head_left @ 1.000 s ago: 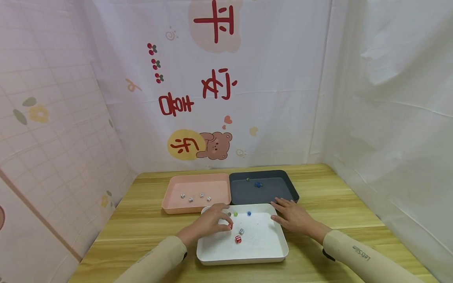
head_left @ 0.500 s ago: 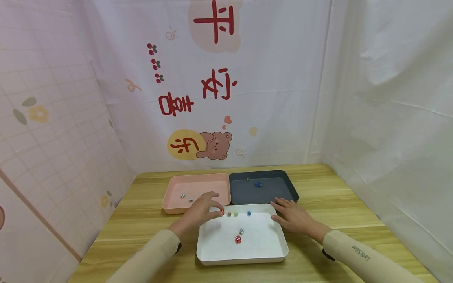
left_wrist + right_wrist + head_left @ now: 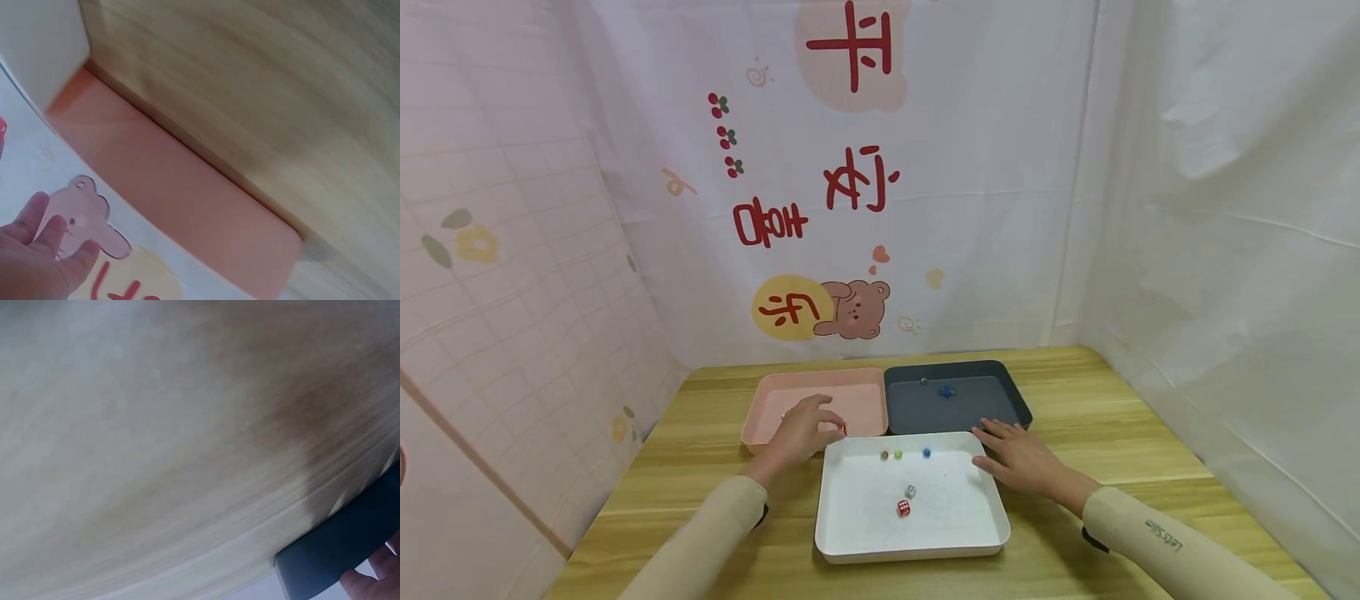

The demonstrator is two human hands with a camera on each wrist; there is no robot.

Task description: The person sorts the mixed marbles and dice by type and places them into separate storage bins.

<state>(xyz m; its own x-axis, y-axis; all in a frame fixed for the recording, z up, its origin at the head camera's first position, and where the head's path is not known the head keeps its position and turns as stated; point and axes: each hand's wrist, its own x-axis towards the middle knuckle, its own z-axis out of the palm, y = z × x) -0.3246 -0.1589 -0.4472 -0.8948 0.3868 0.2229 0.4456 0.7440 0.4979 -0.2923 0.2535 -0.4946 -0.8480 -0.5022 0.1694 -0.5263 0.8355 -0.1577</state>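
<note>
My left hand [image 3: 800, 433] pinches a red die [image 3: 842, 430] between thumb and finger above the front right part of the pink tray [image 3: 829, 380]. In the left wrist view its fingers [image 3: 50, 234] show beside that tray's outer wall [image 3: 169, 181]. My right hand [image 3: 1021, 458] rests with relaxed fingers at the right rim of the white tray [image 3: 912, 552], holding nothing. Inside the white tray lie a red die [image 3: 903, 507], a clear die [image 3: 911, 492], a blue bead [image 3: 927, 452], a green bead [image 3: 898, 455] and a brown bead [image 3: 884, 455].
A dark grey tray [image 3: 917, 421] stands behind the white one, touching the pink tray's right side, with several blue and green beads [image 3: 947, 391] in it. The wooden table [image 3: 1097, 433] extends to both sides. Behind it hangs a printed white cloth [image 3: 985, 250].
My left hand has carried the red die up and left, from inside the white tray to above the pink tray. My right hand stays where it was. The head view has shifted slightly.
</note>
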